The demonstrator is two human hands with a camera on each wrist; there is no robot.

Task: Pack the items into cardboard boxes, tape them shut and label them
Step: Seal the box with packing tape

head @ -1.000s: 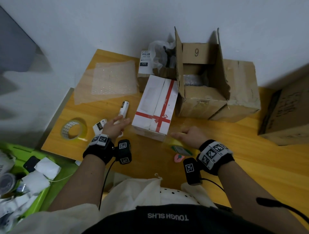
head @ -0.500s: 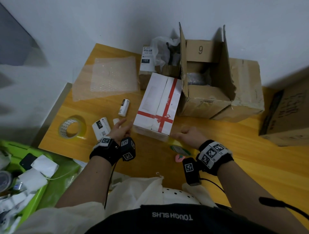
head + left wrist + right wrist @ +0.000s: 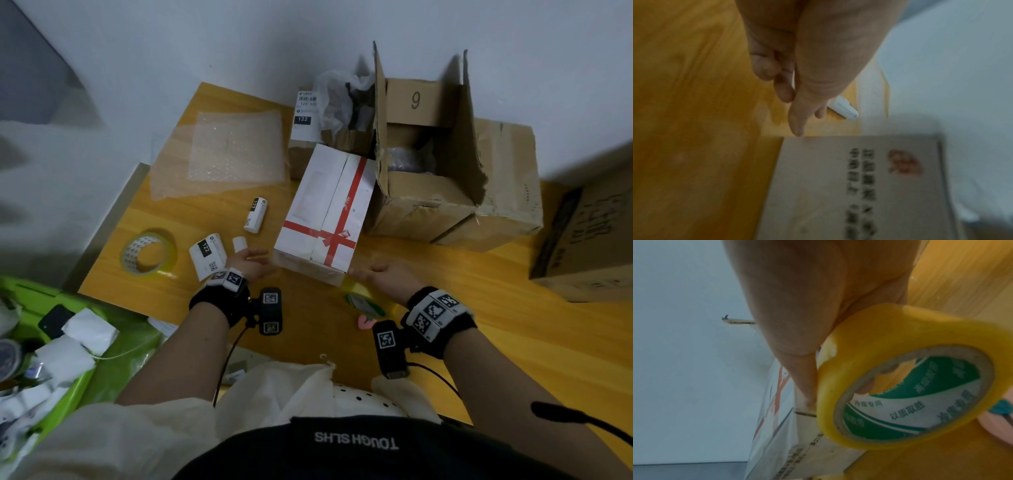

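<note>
Plainly, the white cardboard box with crossed red tape (image 3: 323, 212) sits closed on the yellow wooden table (image 3: 445, 308), just left of the open brown cardboard box marked 9 (image 3: 424, 164), and both hands frame its near end. The left hand (image 3: 248, 262) is open, its fingers extended, and the wrist view shows a fingertip right at the box's near left corner; whether it presses there I cannot tell. The right hand (image 3: 387, 277) reaches along the table to the near right corner with its fingers stretched out, and the yellow roll of packing tape (image 3: 906, 374) lies against its palm side; its fingers do not appear to be closed round the roll. My guess is that the hands are about to turn or lift the box. Open hands on smooth, tape-slick sides could slip, and the box might tip against the brown carton's upright flap. A sideways push could sweep the small white label roll (image 3: 256, 214) or the white printed label (image 3: 207, 255) off to the left, towards the second tape roll (image 3: 149, 255). The roll by the right palm could be nudged off the near edge too.
</note>
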